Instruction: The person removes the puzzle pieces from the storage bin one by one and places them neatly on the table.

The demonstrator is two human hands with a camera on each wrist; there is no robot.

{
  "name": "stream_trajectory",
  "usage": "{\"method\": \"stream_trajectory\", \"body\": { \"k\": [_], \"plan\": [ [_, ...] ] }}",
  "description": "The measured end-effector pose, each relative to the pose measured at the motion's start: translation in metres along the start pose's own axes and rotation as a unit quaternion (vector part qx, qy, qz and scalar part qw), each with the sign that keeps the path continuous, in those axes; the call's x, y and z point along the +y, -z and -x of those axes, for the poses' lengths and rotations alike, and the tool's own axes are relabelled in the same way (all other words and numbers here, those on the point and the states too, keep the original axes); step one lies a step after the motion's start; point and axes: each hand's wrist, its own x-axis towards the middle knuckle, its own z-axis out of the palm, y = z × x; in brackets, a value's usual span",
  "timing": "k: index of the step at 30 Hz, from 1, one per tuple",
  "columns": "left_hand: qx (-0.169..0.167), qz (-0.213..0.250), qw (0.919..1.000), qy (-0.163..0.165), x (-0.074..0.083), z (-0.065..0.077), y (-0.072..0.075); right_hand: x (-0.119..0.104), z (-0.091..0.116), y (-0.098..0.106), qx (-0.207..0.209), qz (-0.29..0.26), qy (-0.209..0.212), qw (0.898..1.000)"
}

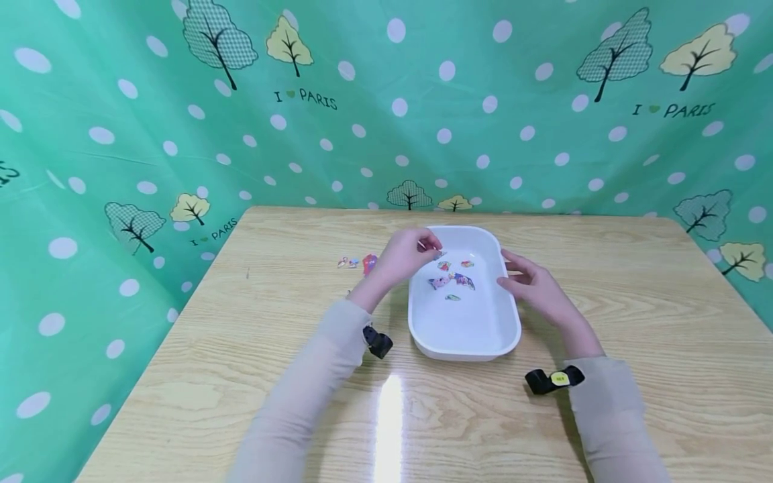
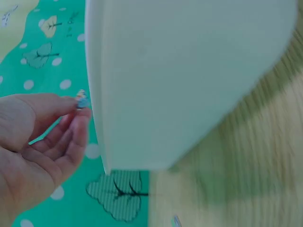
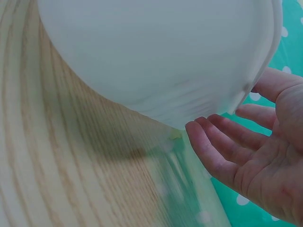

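A white plastic basin (image 1: 461,329) with rounded corners stands on the table, and several small colourful sticker-like pieces (image 1: 464,281) lie on its floor. Over the basin's far left part, my left hand (image 1: 406,256) pinches a small light-blue and pale sticker-like piece (image 2: 82,101) between thumb and fingertips. My right hand (image 1: 534,285) holds the basin's right side, thumb at the rim and fingers against the outer wall. The right wrist view shows those fingertips touching the wall (image 3: 165,61) from outside.
Left of the basin, a red-purple piece (image 1: 370,263) and small pieces (image 1: 348,263) lie on the wooden table (image 1: 272,362). Another sliver (image 2: 176,221) shows near the basin in the left wrist view. A green dotted curtain (image 1: 362,134) hangs behind the table.
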Motion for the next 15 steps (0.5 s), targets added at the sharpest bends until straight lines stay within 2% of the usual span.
{"method": "stream_trajectory", "body": {
  "k": [8, 15],
  "plan": [
    [0.053, 0.033, 0.9978, 0.022, -0.021, 0.005, 0.015, 0.001, 0.0, 0.0, 0.001, 0.0, -0.002, 1.0],
    [0.096, 0.065, 0.9919, 0.051, -0.041, 0.015, 0.03, 0.001, -0.001, 0.0, -0.001, -0.001, 0.001, 1.0]
  ]
}}
